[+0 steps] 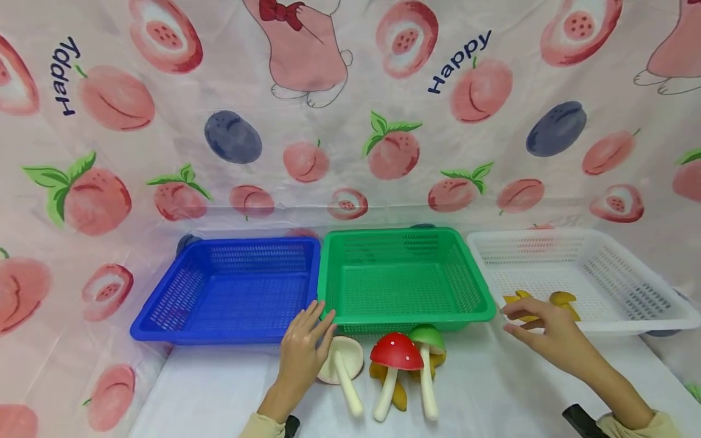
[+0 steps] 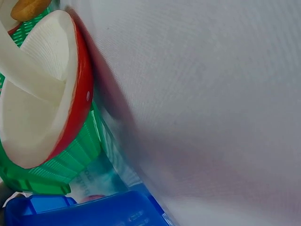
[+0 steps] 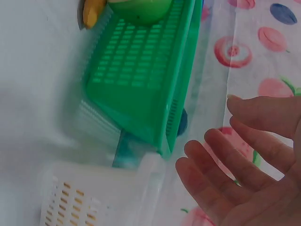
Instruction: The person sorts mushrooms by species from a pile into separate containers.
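Note:
My left hand (image 1: pixel 303 350), fingers straight, is by the corner where the blue basket (image 1: pixel 219 336) meets the green basket (image 1: pixel 411 318). Beside it lies a toy mushroom (image 1: pixel 342 365) with its pale underside facing up; the left wrist view shows a red cap (image 2: pixel 83 94) there. To its right are a red-capped mushroom (image 1: pixel 397 353) with white dots and a green-capped mushroom (image 1: pixel 428 340). Brownish-yellow pieces (image 1: pixel 399 396) lie partly hidden under both. My right hand (image 1: pixel 553 331) is over the white basket's near left corner, fingers loosely bent, holding nothing.
The white basket (image 1: pixel 652 324) at the right holds several brownish-yellow pieces (image 1: pixel 562 298). The three baskets stand side by side on a white cloth (image 1: pixel 219 395). Behind them hangs a fruit-printed curtain (image 1: pixel 339 121).

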### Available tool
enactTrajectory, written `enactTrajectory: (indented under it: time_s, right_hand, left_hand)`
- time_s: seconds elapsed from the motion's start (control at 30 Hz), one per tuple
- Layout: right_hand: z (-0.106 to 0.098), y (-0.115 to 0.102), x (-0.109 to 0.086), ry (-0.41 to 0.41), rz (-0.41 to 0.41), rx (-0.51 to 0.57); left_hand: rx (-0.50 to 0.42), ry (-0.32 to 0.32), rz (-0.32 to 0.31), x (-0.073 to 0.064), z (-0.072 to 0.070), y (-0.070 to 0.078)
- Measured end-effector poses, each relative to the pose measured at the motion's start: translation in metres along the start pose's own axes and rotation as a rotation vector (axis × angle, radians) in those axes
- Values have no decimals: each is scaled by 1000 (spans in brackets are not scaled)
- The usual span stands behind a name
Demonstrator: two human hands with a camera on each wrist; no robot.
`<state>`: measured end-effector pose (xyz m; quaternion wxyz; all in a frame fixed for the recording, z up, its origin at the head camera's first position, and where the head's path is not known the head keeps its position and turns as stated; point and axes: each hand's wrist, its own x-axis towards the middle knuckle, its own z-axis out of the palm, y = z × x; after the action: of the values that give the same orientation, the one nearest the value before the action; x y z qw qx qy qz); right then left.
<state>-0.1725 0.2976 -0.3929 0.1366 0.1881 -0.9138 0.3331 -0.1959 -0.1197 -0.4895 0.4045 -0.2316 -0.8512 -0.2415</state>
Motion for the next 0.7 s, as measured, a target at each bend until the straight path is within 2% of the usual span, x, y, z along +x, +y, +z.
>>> enactTrajectory:
  time_s: [0.17,0.57,0.7]
  right_hand:
    - [16,-5,-4,-42,-63,37]
    - [49,-5,-11,-154,-81,124]
    - [63,-1,-11,-203,-47,155]
  left_hand:
    - [-1,3,-8,1,-1,1]
    - [-10,-7,-13,0,-1,1]
    - [-9,-4,-6,0,-1,0]
